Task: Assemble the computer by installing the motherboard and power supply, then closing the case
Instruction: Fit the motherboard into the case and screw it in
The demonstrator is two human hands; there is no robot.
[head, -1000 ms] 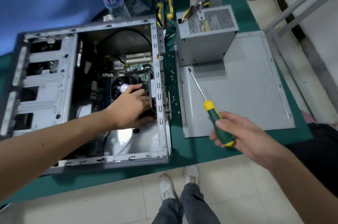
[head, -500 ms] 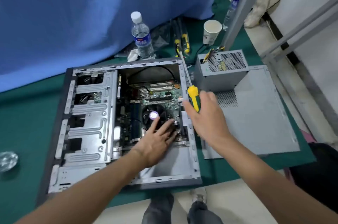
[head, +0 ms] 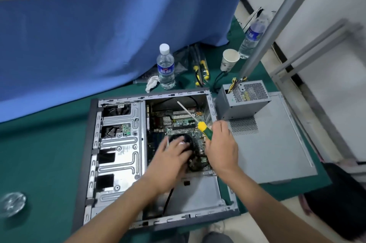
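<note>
An open grey computer case (head: 118, 155) lies on its side on the green table. The green motherboard (head: 184, 121) sits inside it. My left hand (head: 170, 159) rests flat with straight fingers on the black CPU fan (head: 179, 137). My right hand (head: 221, 147) grips a yellow and green screwdriver (head: 204, 128) over the case's right wall, its shaft slanting up and left across the board. The grey power supply (head: 241, 102) stands outside the case on the loose side panel (head: 271, 143) to the right.
A water bottle (head: 166, 67), a crumpled tissue (head: 151, 83), yellow-handled tools (head: 201, 70) and a paper cup (head: 228, 60) stand behind the case. A second bottle (head: 252, 38) is beside a grey metal post (head: 277, 20). A glass dish (head: 11, 203) sits at left. Blue cloth hangs behind.
My right hand brought the screwdriver from over the side panel to above the motherboard. My left hand opened and slid up onto the CPU fan. The camera tilted upward.
</note>
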